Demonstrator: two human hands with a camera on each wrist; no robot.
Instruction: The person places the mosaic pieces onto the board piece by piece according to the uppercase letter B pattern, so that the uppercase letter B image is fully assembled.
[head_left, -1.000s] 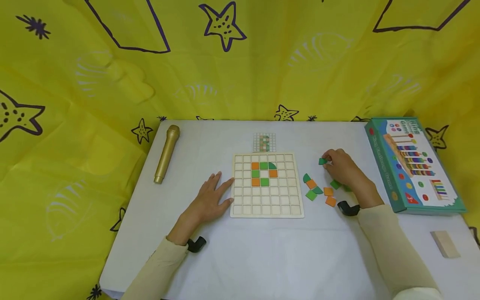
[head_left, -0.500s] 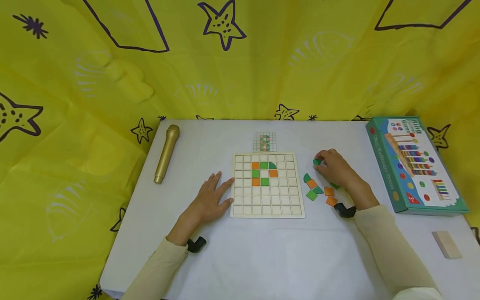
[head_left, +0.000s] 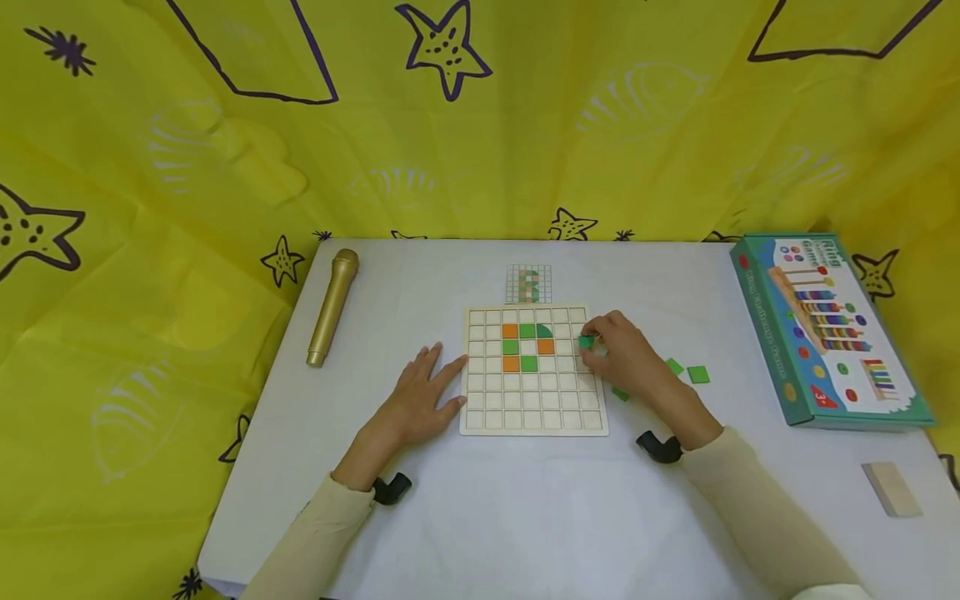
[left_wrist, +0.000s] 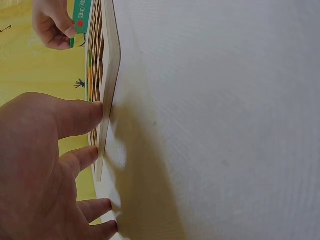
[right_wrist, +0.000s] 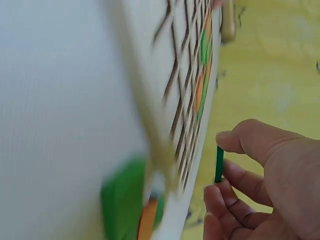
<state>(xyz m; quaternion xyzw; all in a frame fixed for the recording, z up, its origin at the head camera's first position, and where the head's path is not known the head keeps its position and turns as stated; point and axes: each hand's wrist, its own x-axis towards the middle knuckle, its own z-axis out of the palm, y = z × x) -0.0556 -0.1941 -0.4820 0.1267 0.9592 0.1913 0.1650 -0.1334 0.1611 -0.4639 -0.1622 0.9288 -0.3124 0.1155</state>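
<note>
My right hand (head_left: 626, 354) pinches a dark green tile (right_wrist: 219, 164) between thumb and fingers, held over the right edge of the wooden grid board (head_left: 532, 400). Fingers spread, my left hand (head_left: 420, 396) touches the board's left edge with thumb and fingertips. Orange and green square tiles and one dark green quarter-round tile (head_left: 544, 332) sit in the upper middle cells of the board. Beyond its far edge lies a small pattern card (head_left: 529, 284) with a printed grid. Loose tiles beside the board are partly hidden by the right hand; a green square tile (head_left: 698, 374) shows.
A gold microphone (head_left: 333, 308) lies at the table's left. The teal game box (head_left: 832, 333) is at the right, with a small wooden block (head_left: 891, 489) nearer me. A yellow patterned cloth (head_left: 480, 150) hangs behind the white table (head_left: 525, 517).
My right hand has moved left with the dark green tile, from beyond the loose tiles to over the board's right edge. The left hand has stayed put.
</note>
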